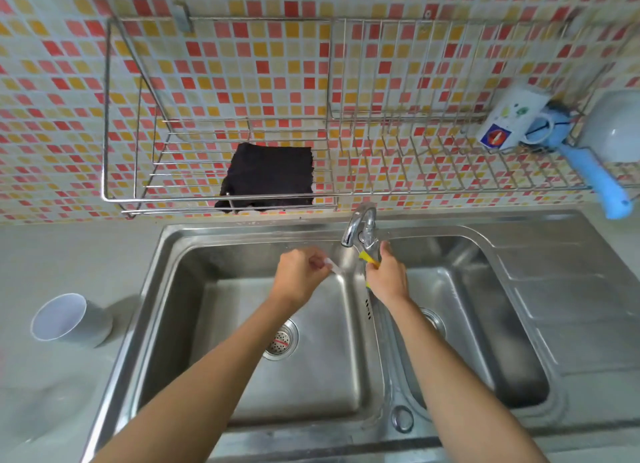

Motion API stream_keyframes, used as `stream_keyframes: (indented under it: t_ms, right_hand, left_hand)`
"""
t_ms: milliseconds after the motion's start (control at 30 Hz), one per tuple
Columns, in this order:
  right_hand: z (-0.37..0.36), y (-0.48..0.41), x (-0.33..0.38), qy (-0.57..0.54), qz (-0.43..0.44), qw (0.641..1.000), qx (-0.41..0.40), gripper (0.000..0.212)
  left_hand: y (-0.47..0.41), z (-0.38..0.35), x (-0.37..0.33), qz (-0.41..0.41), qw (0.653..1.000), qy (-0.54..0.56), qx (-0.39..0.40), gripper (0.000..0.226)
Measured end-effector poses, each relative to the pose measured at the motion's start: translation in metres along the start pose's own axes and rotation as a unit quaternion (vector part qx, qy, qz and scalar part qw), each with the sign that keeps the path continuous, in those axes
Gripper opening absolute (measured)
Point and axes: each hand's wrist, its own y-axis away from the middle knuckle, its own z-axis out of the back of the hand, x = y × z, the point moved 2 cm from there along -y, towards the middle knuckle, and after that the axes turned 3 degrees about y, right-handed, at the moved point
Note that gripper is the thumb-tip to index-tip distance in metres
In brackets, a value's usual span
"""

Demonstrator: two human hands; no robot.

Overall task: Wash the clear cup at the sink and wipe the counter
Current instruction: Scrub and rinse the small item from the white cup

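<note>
Cup [69,319] waits on the counter [52,254], seemingly unwashed; my left hand [299,275] pinches a white scrap [330,265], right hand [386,277] grips a yellow thing [369,258] (sponge?) at the faucet [358,223]. Fetching it comes next.

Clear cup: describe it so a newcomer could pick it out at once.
Start at the steel double sink. On the grey counter left of it sits the clear cup, alone. Unlike the mugs in the wall rack, it has no handle.
</note>
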Motion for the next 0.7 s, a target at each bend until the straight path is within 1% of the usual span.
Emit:
stream_keyframes:
  t_ms: [133, 267, 467, 567, 633, 700]
  right_hand:
    - [-0.005, -0.009, 0.003, 0.046, 0.032, 0.998, 0.027, 0.065]
    - [-0.011, -0.009, 0.004, 0.058, 0.095, 0.993, 0.046, 0.065]
    - [-0.009, -0.013, -0.001, 0.051, 0.105, 0.991, 0.059, 0.065]
    - [-0.007, -0.01, -0.001, 0.045, 0.119, 0.99, 0.062, 0.064]
    - [-0.005, -0.009, -0.003, 0.03, 0.117, 0.991, 0.054, 0.065]
    - [-0.004, -0.007, -0.006, -0.007, 0.102, 0.994, 0.035, 0.067]
  left_hand:
    - [-0.006, -0.011, -0.009, -0.009, 1.0, 0.007, 0.01, 0.01]
    - [-0.01, -0.013, -0.01, -0.011, 1.0, 0.006, 0.006, 0.009]
    - [-0.011, -0.018, -0.014, -0.018, 1.0, -0.009, 0.006, 0.014]
    - [-0.012, -0.021, -0.017, -0.026, 0.999, -0.03, 0.011, 0.012]
    - [-0.011, -0.022, -0.018, -0.033, 0.999, -0.04, 0.011, 0.015]
    - [-0.008, -0.021, -0.018, -0.042, 0.999, -0.03, 0.008, 0.011]
